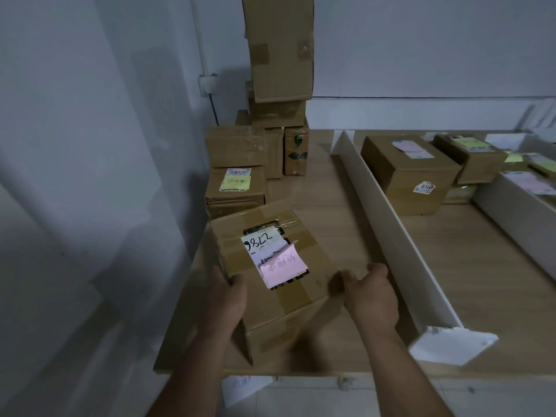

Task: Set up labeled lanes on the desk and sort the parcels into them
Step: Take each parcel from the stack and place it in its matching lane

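Between left hand, right hand: parcel

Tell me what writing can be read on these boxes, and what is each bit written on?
"9862", handwritten, third digit unsure: white label on the nearest box.
"6166", last digit unsure: sticker on the side of the box past the white divider.
Unreadable handwriting: pink note on the nearest box.
Too blurred: yellow note on the left stack.
Too small: notes on the far boxes.
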Demonstrator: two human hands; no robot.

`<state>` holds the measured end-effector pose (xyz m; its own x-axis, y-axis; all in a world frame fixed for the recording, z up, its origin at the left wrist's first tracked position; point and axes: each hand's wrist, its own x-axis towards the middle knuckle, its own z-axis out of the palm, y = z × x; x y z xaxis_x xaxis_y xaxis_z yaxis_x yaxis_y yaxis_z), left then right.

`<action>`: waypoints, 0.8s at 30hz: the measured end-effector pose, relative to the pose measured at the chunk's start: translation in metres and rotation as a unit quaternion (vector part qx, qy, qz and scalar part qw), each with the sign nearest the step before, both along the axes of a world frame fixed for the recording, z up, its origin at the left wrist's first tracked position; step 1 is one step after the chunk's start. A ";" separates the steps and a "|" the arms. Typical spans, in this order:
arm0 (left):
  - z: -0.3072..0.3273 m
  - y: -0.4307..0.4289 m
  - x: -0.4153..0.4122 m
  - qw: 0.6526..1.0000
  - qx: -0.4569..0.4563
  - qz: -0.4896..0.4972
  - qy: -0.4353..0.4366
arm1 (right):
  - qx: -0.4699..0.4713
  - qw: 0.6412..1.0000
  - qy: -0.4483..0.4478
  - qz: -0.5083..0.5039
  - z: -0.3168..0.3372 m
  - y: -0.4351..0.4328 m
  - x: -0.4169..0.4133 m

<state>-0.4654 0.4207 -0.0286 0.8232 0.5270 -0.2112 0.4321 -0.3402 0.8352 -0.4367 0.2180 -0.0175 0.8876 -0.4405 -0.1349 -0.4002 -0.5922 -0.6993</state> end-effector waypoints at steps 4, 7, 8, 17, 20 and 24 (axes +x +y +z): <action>0.000 -0.010 0.001 0.996 -0.077 0.001 0.043 | 0.138 0.989 -0.024 0.055 0.002 0.002 0.003; 0.006 -0.012 0.003 0.999 0.026 0.009 0.016 | 0.130 0.988 -0.016 0.081 -0.002 0.006 0.006; 0.009 -0.008 0.005 0.999 0.029 0.024 -0.009 | 0.110 0.990 -0.012 0.084 -0.002 0.006 0.006; 0.015 0.048 0.059 0.995 0.068 0.068 -0.005 | 0.053 0.981 0.063 0.176 0.002 0.025 -0.002; 0.014 0.053 0.057 0.993 0.089 0.073 0.018 | 0.036 0.980 0.063 0.184 -0.003 0.029 0.004; 0.012 0.053 0.036 0.986 0.126 0.101 0.052 | -0.014 0.993 0.036 0.111 -0.004 0.025 0.015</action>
